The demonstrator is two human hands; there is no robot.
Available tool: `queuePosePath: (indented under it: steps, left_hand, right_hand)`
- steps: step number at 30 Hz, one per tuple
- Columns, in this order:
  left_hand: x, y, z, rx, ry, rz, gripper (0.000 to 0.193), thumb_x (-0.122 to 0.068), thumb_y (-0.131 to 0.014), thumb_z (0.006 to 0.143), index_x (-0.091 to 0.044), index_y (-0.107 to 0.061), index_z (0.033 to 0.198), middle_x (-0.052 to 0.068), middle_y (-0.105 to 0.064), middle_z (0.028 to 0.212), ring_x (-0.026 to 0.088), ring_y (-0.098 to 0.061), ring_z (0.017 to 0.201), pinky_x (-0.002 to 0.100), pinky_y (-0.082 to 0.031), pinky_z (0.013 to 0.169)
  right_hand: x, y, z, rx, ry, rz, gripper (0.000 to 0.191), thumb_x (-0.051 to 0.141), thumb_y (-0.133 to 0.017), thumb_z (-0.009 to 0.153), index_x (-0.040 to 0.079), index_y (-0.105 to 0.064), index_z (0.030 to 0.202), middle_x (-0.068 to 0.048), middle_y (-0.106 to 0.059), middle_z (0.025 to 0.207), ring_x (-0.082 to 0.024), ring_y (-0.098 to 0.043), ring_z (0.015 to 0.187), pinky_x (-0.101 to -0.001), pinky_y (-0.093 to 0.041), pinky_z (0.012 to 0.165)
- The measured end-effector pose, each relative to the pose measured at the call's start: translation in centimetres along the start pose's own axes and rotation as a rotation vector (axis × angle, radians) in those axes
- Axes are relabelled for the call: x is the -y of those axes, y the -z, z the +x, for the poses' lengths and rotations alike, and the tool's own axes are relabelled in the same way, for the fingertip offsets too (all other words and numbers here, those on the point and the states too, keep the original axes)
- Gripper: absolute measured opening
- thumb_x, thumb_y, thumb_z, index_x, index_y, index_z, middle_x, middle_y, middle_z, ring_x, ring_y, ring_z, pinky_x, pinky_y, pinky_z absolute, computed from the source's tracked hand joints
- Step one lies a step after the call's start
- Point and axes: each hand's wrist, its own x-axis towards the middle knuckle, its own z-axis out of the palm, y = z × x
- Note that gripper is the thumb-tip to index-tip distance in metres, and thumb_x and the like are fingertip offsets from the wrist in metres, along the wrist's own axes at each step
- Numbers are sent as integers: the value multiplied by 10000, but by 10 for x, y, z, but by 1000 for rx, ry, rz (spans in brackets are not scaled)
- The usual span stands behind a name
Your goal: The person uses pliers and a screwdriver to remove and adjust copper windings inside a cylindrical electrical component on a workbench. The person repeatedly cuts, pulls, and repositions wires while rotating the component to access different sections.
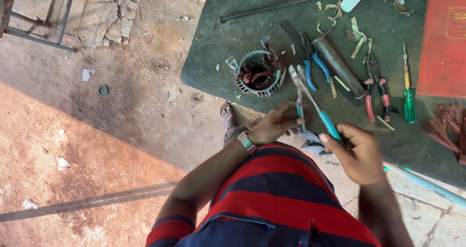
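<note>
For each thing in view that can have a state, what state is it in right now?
Left hand: closed around one handle of the pliers.
Right hand: gripping the other handle.
Teal-handled pliers: held up off the bench, handles spread wide.
Motor stator: lying on the dark bench top, copper windings frayed.
Blue-handled pliers: lying unused, handles apart.
Red-handled pliers: lying unused, handles apart.
Green screwdriver: lying flat.

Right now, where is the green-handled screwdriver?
In the head view, the green-handled screwdriver lies at the right of the dark mat, between the red-handled pliers and the red folder.
</note>
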Motion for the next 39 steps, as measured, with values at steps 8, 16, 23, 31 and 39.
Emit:
queuePosePath:
  steps: [8,16,23,31,39]
  left_hand:
    - [4,-11,-5,160,-177,-43,263,-202,-571,1127,17,-647,1250,128,-721,1185,209,-726,1097,351,-619,966]
    - [-27,-4,-19,284,-4,-281,295,-199,-560,1096,47,-593,1255,194,-721,1163,317,-749,1058,409,-636,932]
    - [-45,9,-35,349,12,-386,294,-206,-573,1093,32,-588,1265,223,-719,1169,338,-748,1051,425,-630,924]
    - [-57,19,-47,347,76,-514,258,-177,-594,1098,31,-609,1249,229,-710,1130,325,-757,984,431,-625,898]
    - [-61,26,-49,349,129,-642,267,-190,-567,1117,44,-600,1241,220,-722,1040,313,-756,929,434,-610,871]
  right_hand:
    - [96,16,12,-84,360,-512,295,185,-799,887,76,-767,1159,-122,-757,899,-141,-659,633,-294,-489,573]
    - [190,-7,59,69,255,-1143,185,314,-772,950,199,-843,1077,-152,-711,599,-297,-697,541,-382,-562,626]
    - [233,-34,96,261,51,-1153,174,211,-665,954,180,-787,1074,-186,-734,714,-366,-740,633,-435,-595,701]
    - [219,-48,98,174,411,-1108,121,141,-702,866,86,-797,918,-164,-749,793,-358,-735,736,-478,-588,731]
    - [187,-78,42,145,281,-1179,329,172,-640,948,56,-706,1249,-205,-685,1207,-365,-739,838,-474,-607,711]
